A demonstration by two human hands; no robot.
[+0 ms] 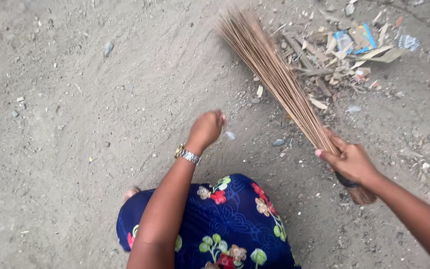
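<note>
A: Nearest the camera, the blue flowered dress (pixel 225 224) hangs over bare, gritty ground (pixel 65 149). The left hand (pixel 206 128), a metal watch (pixel 188 155) at its wrist, is curled loosely and holds nothing.

B: And the right hand (pixel 353 162)?

A: Its fingers (pixel 335 158) wrap tight round the bound end of the stick broom (pixel 274 74), a fan of thin, stiff, straw-coloured ribs slanting away up-left.

B: Risks?

A: Probably dust rising from the dry soil, or ribs snapping on pebbles. Farther off, the litter pile (pixel 344 50) of dry leaves, sticks and plastic scraps could scatter if struck hard.
</note>
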